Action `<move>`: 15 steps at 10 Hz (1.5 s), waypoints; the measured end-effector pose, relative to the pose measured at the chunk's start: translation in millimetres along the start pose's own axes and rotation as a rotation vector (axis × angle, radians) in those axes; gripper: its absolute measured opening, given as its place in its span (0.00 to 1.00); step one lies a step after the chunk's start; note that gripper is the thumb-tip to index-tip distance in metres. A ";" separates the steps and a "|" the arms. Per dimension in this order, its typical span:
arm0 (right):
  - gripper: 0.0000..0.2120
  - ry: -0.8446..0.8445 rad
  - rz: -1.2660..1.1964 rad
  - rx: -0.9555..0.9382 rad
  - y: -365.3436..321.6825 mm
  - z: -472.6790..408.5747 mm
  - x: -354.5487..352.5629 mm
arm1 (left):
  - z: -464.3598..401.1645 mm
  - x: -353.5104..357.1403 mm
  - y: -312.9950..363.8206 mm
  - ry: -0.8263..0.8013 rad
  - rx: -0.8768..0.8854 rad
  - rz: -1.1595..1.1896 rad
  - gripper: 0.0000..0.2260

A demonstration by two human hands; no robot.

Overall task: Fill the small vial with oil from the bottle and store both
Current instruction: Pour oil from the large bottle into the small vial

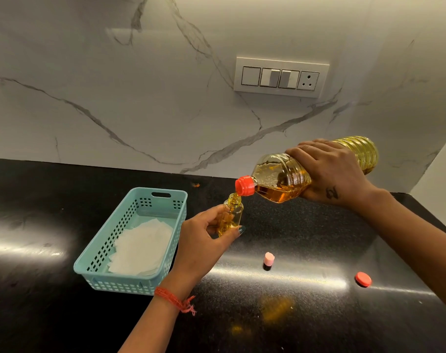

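Fingers (238, 229) of the left hand (204, 240) curl round the small vial (232, 215), thumb on one side and a painted fingertip on the other, holding it upright above the black countertop (306, 225), just right of the basket. Partly filled with yellow oil, the vial has its threaded neck open at the top. The right hand (329, 171) grips the oil bottle (293, 179) round its middle, fingers wrapped over the ribbed body, tipping it nearly level with the base raised toward the wall. Its orange spout (245, 186) sits right over the vial's mouth, touching or nearly so; which one cannot be told. A teal perforated basket (110, 240) lies on the counter to the left, lined with white paper (140, 248). Near the front of the counter stand a small pink cap (268, 259) and, well apart to its right, a flat orange cap (363, 278). A white switch panel (280, 77) is set in the marble wall behind.
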State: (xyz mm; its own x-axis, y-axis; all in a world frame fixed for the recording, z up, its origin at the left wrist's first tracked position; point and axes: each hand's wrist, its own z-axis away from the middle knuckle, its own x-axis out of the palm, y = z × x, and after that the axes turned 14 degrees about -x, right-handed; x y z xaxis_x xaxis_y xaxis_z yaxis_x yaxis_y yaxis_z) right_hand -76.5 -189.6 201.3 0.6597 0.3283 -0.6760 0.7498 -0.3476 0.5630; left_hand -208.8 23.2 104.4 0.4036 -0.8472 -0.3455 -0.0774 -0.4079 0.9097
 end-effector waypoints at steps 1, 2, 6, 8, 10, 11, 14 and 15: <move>0.29 0.000 0.005 0.000 0.5 -0.8 -0.9 | 0.2 -0.4 0.3 0.002 -0.011 0.001 0.18; 0.28 0.003 0.006 -0.002 0.3 -1.0 -1.4 | 0.4 -1.3 1.9 0.003 -0.004 0.002 0.20; 0.29 0.007 0.006 -0.009 0.9 -0.8 -2.2 | -1.0 0.8 -3.0 -0.004 -0.021 0.012 0.18; 0.29 0.004 0.008 -0.007 1.1 -0.7 -2.7 | -0.7 1.0 -0.7 -0.008 -0.035 0.021 0.18; 0.29 0.005 0.000 -0.003 1.6 0.0 -2.3 | -1.4 2.4 -2.2 -0.009 -0.035 0.029 0.18; 0.29 0.009 0.002 -0.002 1.6 -0.2 -2.8 | -1.5 2.4 -3.0 -0.010 -0.034 0.036 0.18; 0.28 0.008 0.001 -0.003 0.5 -0.6 -4.3 | 1.7 0.2 4.2 -0.016 -0.015 0.037 0.18; 0.28 0.010 0.000 -0.005 0.3 -0.5 -4.3 | 2.1 0.2 4.3 -0.015 -0.002 0.036 0.19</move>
State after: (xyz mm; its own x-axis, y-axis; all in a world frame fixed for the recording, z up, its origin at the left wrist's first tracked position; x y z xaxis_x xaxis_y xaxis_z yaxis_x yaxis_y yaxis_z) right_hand -79.1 -190.7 204.5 0.6605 0.3369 -0.6709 0.7497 -0.3433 0.5657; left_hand -211.0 20.5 107.7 0.3868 -0.8665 -0.3156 -0.0896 -0.3760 0.9223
